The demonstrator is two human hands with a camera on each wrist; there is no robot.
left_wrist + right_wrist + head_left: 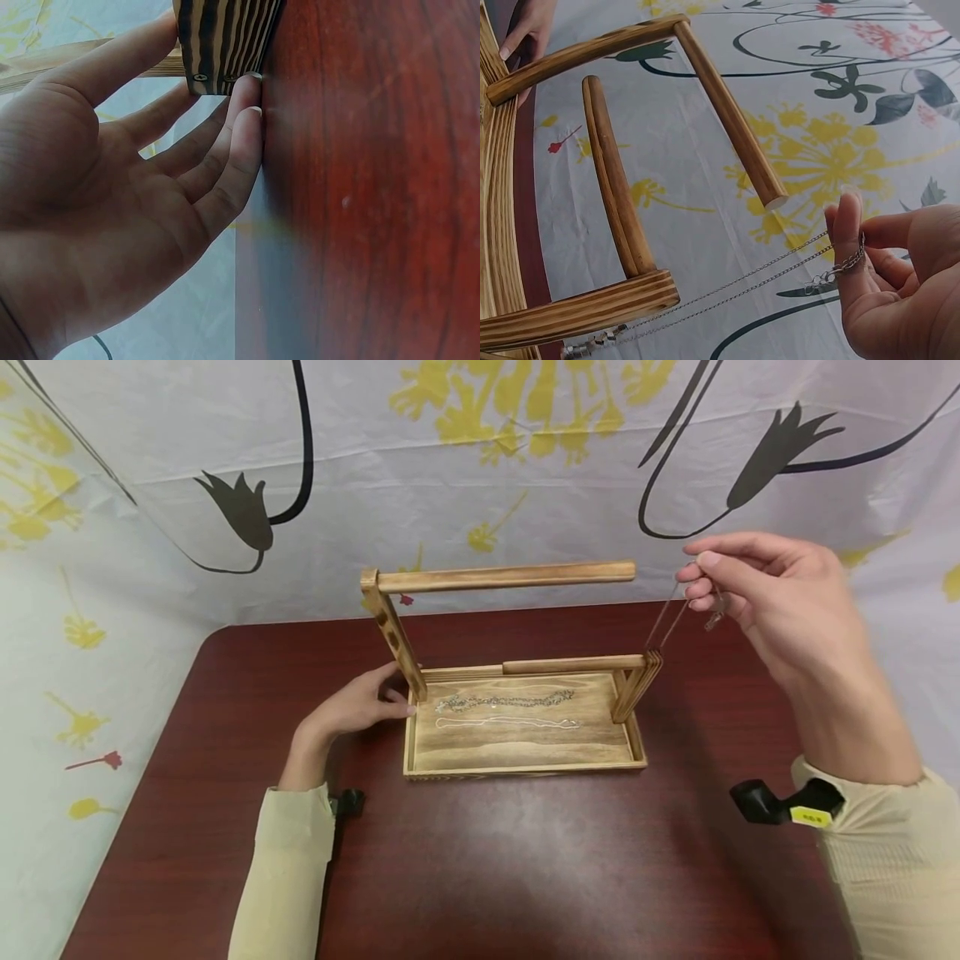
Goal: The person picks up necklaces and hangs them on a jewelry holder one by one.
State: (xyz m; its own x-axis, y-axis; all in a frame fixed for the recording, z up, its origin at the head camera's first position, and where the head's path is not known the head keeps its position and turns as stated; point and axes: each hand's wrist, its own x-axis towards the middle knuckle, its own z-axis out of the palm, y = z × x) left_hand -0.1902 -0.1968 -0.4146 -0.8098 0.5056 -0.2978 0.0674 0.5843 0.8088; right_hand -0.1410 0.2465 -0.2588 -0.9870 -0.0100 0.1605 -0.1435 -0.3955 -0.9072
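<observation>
My left hand point(363, 700) grips the left end of a wooden jewelry stand point(525, 770), thumb at the tray wall and fingers behind it; in the left wrist view its fingertips touch the striped wood near the table. Up at the right, my right hand point(795, 602) pinches a thin silver chain necklace point(757, 270) between thumb and fingers. Two strands slope from it past the end of the lower bar point(577, 665). Shiny silver pieces point(592, 343) show at their low end in the right wrist view, and a short bunched end hangs by the fingers.
Two more chains, a thicker silver one point(502, 701) and a fine pale one point(510, 722), lie in the tray. A higher wooden bar point(510, 578) reaches right from the left post, its right end free. Under the stand is a dark red table point(510, 868); a flowered cloth point(487, 502) hangs behind.
</observation>
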